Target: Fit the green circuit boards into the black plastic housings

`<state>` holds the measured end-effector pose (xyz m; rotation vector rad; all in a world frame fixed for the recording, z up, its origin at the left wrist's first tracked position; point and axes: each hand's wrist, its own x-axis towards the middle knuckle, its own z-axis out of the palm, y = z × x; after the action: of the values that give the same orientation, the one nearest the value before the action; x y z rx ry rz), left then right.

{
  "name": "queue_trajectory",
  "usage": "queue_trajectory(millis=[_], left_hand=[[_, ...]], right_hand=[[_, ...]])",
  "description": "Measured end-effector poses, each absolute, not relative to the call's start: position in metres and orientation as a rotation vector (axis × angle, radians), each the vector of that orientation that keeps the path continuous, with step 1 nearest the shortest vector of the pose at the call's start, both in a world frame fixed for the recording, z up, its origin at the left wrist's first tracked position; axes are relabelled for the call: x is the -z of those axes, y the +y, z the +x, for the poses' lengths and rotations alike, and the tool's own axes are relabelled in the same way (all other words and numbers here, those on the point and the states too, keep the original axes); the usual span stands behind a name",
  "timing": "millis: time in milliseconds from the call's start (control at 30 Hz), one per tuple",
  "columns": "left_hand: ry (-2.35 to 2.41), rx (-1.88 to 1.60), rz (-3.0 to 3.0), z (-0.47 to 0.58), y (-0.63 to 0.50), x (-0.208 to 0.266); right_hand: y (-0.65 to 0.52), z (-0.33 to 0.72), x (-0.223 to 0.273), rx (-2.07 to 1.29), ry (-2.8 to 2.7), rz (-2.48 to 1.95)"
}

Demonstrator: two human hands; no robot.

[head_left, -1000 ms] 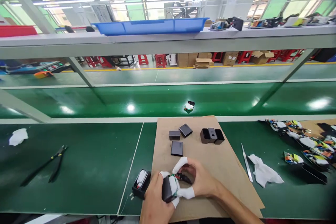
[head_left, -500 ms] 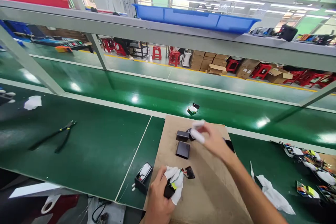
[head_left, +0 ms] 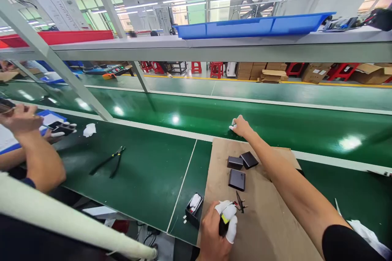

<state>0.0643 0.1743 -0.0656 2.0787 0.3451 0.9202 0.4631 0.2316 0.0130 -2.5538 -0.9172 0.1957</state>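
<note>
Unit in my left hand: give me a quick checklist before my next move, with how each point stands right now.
1. Left hand grips the black-cased unit: ok, fingers curl around it.
2. Pinned black plate fitted to the unit: not ok, it sticks out beside it on wires.
3. Right hand free: cannot tell, its fingertips are together over the green surface beyond the cardboard, hiding anything between them.
4. Three dark cases apart from the left hand: ok, they lie farther forward on the cardboard.
5. Pliers out of the way: ok, lying off to the left.
</note>
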Motion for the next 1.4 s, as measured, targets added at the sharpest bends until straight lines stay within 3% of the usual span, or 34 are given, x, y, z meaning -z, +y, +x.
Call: queue_trajectory(millis=[300, 467, 600, 900, 1233, 1400], left_hand=[[0.488, -0.774, 1.933, 0.064, 0.172, 0.048], [0.661, -0.677, 1.515, 0.072, 0.157, 0.045], [0.663, -0.743, 1.547, 0.085, 0.147, 0.047], [0.559, -0.739, 1.693, 0.092, 0.141, 0.048], [0.783, -0.701, 1.703, 0.097, 0.164, 0.044], [0.831, -0.569, 1.784, 0.098, 0.179, 0.042]], right_hand=[[0.121, 0.394, -0.043, -0.075, -0.936, -2.155], [0.027, 0.284, -0.011, 0.064, -0.97, -2.111], [-0.004, 0.237, 0.027, 0.096, -0.81, -1.999], [-0.035, 0.227, 0.061, 0.019, -0.471, -1.763], [-0.017, 0.236, 0.049, 0.141, -0.396, -1.986], [-0.022, 0.239, 0.051, -0.01, -0.293, -1.692]])
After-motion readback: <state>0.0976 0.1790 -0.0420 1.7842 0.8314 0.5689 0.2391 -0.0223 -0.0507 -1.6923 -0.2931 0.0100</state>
